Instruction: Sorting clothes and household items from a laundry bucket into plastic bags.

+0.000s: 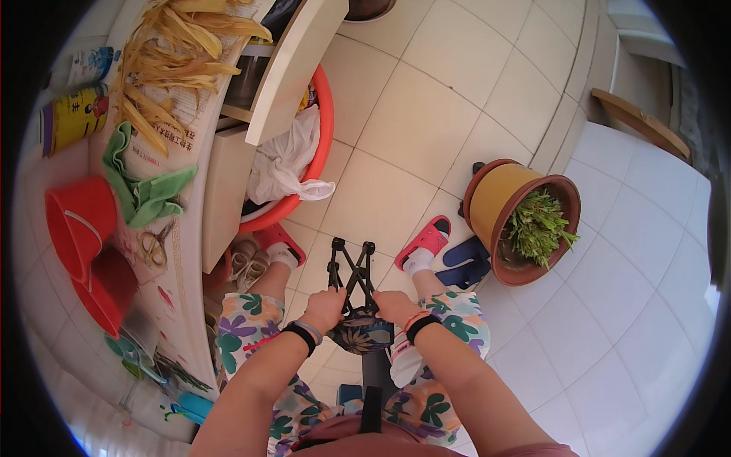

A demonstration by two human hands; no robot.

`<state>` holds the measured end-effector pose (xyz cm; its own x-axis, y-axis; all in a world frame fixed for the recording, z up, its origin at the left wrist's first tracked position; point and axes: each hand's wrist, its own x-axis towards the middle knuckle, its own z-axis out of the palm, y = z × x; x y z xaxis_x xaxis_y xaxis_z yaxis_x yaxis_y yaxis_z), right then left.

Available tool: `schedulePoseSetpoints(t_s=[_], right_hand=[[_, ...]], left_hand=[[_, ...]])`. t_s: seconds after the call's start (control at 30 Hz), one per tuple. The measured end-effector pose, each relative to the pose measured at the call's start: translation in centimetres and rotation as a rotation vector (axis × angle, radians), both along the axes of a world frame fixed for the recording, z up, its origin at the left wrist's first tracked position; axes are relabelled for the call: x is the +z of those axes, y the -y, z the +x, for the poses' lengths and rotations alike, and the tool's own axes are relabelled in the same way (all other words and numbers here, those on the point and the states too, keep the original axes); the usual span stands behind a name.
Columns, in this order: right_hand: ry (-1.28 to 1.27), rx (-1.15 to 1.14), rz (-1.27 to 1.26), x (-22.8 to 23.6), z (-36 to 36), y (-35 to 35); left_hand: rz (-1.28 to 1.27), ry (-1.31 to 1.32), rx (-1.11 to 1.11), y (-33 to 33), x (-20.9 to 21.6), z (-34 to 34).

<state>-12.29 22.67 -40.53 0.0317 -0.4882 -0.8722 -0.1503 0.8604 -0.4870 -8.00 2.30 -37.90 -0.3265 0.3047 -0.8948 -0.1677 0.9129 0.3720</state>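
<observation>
Both hands low in the head view, closed around a small black folding stool with crossed metal legs and a dark leaf-patterned fabric seat, held between the knees with the legs pointing away toward the white tiled floor

Left hand wrapped shut over the left edge of the seat frame, right hand wrapped shut over the right edge; a grip on each side, probably to keep the crossed legs steady and to control how far the frame spreads. Seat turned toward the body, feet of the stool outward, not resting flat on the floor so far as can be told

Black bands on both wrists. Red slide sandals with white socks planted either side of the stool, likely for balance while bending over it

To the left, a pale desk crowded along its edge: dried yellow husk-like strips spread on printed paper, a yellow cylindrical tin, a crumpled green cloth, scissors, a red plastic scoop-shaped container. Under the desk, a red round plastic basin with a white plastic bag stuffed inside, tucked out of the walkway

To the right, a brown and ochre ceramic plant pot tipped on its side, green leafy sprigs spilling from the mouth, just beside a dark blue slipper
</observation>
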Motion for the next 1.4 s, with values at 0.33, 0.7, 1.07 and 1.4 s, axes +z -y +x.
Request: schedulePoseSetpoints(t_s=[0.33,0.7,1.07,1.4], right_hand=[[-0.146,0.094,0.037,-1.7,0.5,-1.4],[-0.124,0.306,0.233,-6.0,1.9,-4.6],[-0.499,-0.279,-0.209,7.0,-19.9,3.8],[-0.786,-0.072,-0.495,6.9,-23.7,7.5]], left_hand=[[-0.235,-0.029,-0.176,3.2,-2.4,1.7],[-0.286,0.079,-0.189,2.2,-8.0,3.0],[0.26,-0.399,0.104,2.5,7.0,-15.2],[0.346,-1.04,0.39,5.1,7.0,-17.6]])
